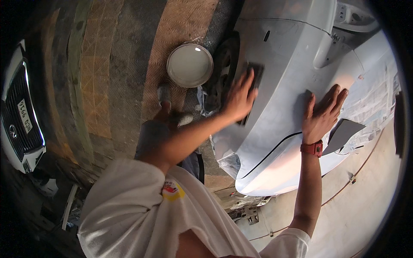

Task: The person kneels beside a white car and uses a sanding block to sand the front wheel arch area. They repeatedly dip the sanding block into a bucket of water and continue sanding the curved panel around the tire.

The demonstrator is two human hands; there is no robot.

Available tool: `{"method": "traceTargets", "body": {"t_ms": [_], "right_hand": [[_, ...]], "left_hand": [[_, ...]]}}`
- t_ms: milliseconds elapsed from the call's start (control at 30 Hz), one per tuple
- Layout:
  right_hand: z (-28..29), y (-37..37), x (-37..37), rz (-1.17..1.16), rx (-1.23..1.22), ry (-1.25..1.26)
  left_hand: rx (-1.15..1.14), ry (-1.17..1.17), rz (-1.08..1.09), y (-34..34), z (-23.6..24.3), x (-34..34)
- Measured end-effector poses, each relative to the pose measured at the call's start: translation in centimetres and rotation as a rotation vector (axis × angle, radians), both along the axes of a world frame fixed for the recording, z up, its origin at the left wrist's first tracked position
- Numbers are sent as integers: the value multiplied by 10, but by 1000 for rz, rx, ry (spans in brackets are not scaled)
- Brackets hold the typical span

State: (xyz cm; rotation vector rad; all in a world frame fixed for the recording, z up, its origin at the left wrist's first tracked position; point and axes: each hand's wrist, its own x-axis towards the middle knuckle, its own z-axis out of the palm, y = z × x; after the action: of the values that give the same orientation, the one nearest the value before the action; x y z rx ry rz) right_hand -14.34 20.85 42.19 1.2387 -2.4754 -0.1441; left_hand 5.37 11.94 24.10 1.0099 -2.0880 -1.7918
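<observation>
A car body (284,64) in dull grey primer, with pale and pinkish patches, fills the right side. Against its side panel, my left hand (241,96) presses a dark rectangular sheet like sandpaper (257,74), with the fingers over it; part of the sheet is hidden beneath the hand. My right hand (323,112) rests on the upper surface, fingers spread, holding nothing. A red watch (312,148) is on that wrist. Just beside it lies a loose dark grey sheet (344,134), also like sandpaper.
A round bucket (189,65) of cloudy liquid stands on the patterned floor (129,56), next to the car's wheel (223,64). Newspaper masking (383,103) covers part of the car at far right. Another car (23,112) stands at far left. A thin cable (344,185) runs across the pale surface at lower right.
</observation>
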Motion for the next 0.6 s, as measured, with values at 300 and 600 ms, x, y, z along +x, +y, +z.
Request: {"method": "traceTargets", "body": {"t_ms": [300, 600], "right_hand": [[-7, 9, -4, -7, -7, 52], [-15, 8, -7, -16, -16, 114]], "left_hand": [[-112, 8, -69, 63, 23, 60], [39, -20, -1, -18, -34, 3]]}}
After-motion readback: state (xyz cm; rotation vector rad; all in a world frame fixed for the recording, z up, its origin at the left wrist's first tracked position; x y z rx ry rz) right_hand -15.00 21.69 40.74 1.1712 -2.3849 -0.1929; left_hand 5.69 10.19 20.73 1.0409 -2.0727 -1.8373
